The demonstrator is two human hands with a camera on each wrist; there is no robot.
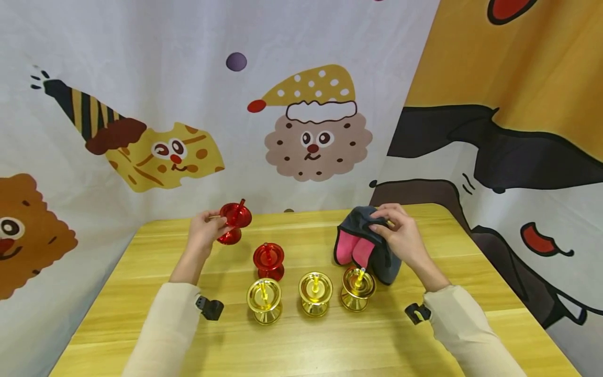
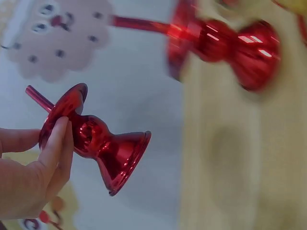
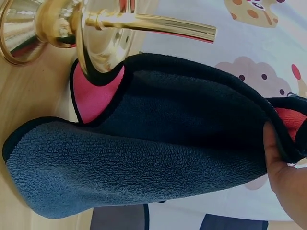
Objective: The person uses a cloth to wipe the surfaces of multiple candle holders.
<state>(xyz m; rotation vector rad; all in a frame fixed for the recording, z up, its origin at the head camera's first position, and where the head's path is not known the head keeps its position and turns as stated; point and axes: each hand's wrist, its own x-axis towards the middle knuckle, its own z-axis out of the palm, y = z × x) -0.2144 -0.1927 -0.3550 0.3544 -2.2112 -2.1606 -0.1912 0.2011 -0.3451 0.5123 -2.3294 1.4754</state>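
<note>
My left hand [image 1: 205,230] pinches the rim of a shiny red candle holder [image 1: 237,214], which has a thin upright stem; in the left wrist view this holder [image 2: 91,136] is tilted, its flared base clear of the table. A second red candle holder [image 1: 268,260] stands to its right and nearer. My right hand [image 1: 398,230] pinches the top of a cloth [image 1: 363,217], dark grey-blue with a pink side and black edging. The cloth's lower part [image 3: 96,172] droops onto the table. Just in front of it stands a gold candle holder [image 1: 358,288].
Two more gold candle holders, the middle one [image 1: 315,293] and the left one [image 1: 265,301], stand in a row on the wooden table [image 1: 301,345]. A cartoon-printed curtain [image 1: 188,78] hangs behind the table's back edge.
</note>
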